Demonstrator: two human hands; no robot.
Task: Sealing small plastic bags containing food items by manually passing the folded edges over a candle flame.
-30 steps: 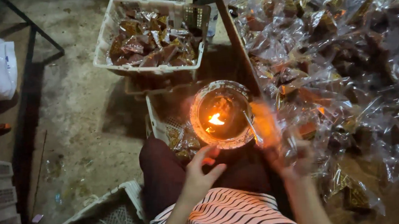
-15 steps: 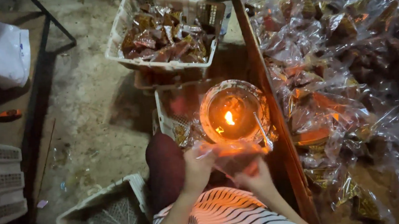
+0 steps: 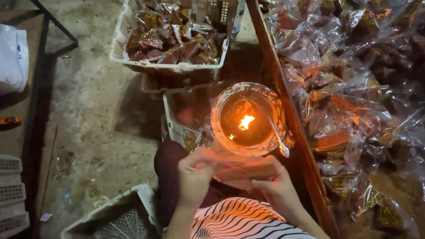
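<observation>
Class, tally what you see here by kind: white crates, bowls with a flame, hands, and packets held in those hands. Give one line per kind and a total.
White crates: 4 (full one, one under the bowl, bottom one, left one)
Bowl with flame: 1
Hands: 2 (left hand, right hand)
Held packet: 1
Total: 8

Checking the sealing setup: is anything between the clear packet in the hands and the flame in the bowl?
Nothing visible. The clear packet, held by the left hand and right hand, sits just below the bowl; its flame is open above.
</observation>
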